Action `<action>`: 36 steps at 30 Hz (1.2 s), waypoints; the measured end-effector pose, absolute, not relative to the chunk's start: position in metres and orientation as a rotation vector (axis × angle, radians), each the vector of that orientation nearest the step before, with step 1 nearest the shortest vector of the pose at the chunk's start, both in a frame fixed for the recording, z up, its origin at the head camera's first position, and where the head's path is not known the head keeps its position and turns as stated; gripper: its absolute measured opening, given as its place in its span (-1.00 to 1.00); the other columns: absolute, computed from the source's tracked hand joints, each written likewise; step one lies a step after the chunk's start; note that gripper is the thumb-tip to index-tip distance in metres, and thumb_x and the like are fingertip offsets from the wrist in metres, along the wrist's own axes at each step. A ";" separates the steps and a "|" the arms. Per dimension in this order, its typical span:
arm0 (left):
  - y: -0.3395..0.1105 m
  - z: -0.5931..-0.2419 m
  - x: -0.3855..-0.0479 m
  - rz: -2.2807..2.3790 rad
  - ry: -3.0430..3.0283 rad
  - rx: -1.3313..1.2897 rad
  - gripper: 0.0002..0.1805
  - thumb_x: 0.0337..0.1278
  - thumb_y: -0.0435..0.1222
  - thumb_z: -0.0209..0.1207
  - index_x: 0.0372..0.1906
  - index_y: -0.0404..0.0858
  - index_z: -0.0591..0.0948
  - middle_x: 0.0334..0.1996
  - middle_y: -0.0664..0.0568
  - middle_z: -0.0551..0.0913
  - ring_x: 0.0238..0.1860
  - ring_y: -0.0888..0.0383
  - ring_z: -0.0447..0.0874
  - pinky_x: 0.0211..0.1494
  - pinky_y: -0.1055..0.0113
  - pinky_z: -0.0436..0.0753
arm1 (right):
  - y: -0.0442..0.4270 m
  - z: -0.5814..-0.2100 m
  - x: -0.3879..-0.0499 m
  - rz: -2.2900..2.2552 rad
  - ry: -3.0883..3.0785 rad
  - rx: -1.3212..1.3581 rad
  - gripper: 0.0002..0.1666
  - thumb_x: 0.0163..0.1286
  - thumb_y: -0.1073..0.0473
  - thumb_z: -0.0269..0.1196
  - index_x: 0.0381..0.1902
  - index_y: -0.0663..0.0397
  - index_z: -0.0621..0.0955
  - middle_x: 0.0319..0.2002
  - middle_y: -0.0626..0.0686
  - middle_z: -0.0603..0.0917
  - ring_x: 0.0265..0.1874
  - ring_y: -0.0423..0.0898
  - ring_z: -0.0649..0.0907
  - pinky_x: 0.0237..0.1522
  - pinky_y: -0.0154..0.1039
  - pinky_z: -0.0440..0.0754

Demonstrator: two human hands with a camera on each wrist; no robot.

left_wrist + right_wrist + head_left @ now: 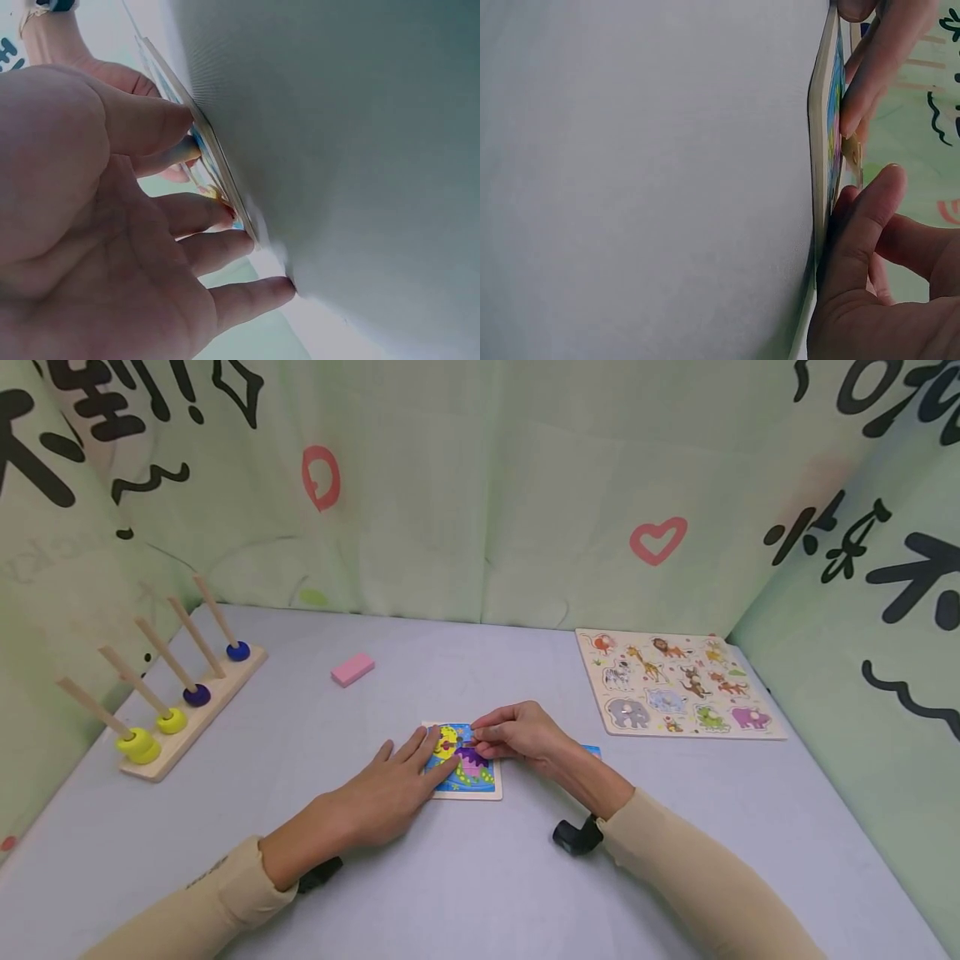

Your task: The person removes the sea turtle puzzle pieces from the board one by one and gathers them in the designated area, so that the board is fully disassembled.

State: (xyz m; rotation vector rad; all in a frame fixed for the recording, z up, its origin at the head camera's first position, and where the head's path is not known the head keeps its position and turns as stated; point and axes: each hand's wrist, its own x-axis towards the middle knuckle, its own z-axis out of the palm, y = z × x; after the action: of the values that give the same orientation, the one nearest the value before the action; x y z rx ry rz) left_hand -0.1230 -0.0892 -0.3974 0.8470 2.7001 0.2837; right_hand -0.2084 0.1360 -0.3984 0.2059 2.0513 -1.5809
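Note:
A small wooden puzzle board (467,795) with a colourful picture lies on the table. My left hand (386,797) rests on its left side, fingers spread, the thumb over the picture; in the left wrist view the left hand's fingers (206,251) touch the board's edge (225,172). At the board's upper right, my right hand (525,735) has thumb and fingertips together, pinching a small puzzle piece that is mostly hidden. The right wrist view shows a thin tilted piece (853,156) above the board (821,120), beside the right hand's fingers (866,232).
A pink block (352,670) lies behind the left hand. At the left stands a peg rack (213,702) with yellow and blue beads. An animal puzzle board (678,681) lies at the back right. A blue-edged flat item (592,750) is partly under the right wrist.

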 end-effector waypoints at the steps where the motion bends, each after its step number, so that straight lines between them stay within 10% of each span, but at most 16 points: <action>1: -0.089 -0.397 -0.123 0.272 2.701 0.851 -0.39 0.68 -0.18 -0.03 0.69 -0.08 0.23 0.74 -0.24 -0.02 0.76 -0.27 -0.10 0.61 -0.38 0.23 | 0.136 -0.398 -0.208 -1.583 2.050 0.207 -0.72 0.53 0.31 0.30 0.12 0.33 0.71 -0.27 0.07 0.84 -0.51 -0.25 0.74 -0.34 -0.43 0.74; 36: -0.091 -0.400 -0.122 0.296 2.716 0.851 -0.39 0.69 -0.17 -0.06 0.69 -0.06 0.22 0.74 -0.22 0.00 0.77 -0.23 -0.13 0.66 -0.34 0.17 | 0.208 -0.374 -0.199 -1.497 2.256 0.085 -0.67 0.52 0.25 0.32 0.11 0.40 0.69 -0.13 0.16 0.87 -0.41 -0.18 0.81 -0.18 -0.27 0.82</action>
State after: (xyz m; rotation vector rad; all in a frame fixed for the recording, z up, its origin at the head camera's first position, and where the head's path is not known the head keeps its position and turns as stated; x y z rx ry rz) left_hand -0.1222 -0.0914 -0.4001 0.8507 2.7162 0.2965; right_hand -0.1991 0.2081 -0.3741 0.0854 2.2563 -1.4971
